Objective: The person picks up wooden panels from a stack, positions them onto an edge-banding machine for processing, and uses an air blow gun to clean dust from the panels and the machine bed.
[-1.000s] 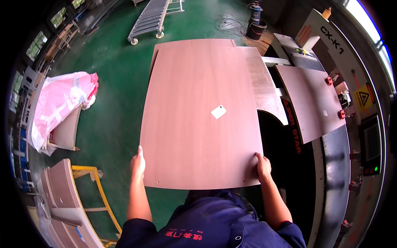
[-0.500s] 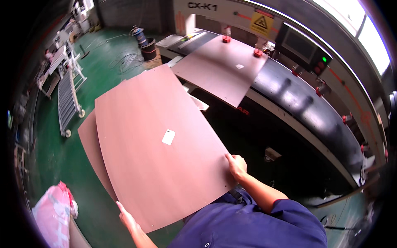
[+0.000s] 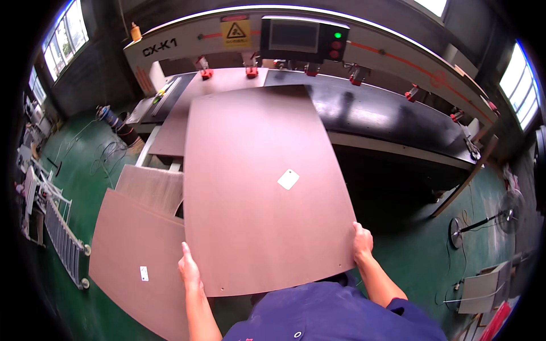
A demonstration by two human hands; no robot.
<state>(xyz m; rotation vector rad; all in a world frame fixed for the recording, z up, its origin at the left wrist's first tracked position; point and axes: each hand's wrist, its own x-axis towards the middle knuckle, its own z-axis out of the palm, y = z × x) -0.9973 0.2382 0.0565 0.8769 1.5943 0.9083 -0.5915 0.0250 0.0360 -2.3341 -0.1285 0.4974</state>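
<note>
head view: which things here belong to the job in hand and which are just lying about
Likely in the job: held brown panel, left hand, right hand, lower-left panel, machine, panel on machine

Apparently just lying about: floor fan, roller rack, dark bucket

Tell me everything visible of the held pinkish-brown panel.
The large rectangular pinkish-brown panel looks like smooth wood-grain board, with a white label right of centre and a small hole at each near corner. The left hand grips its left edge, the right hand its right, both toward the near end. Its far end overlaps the long black machine bed in view; contact is unclear.
</note>
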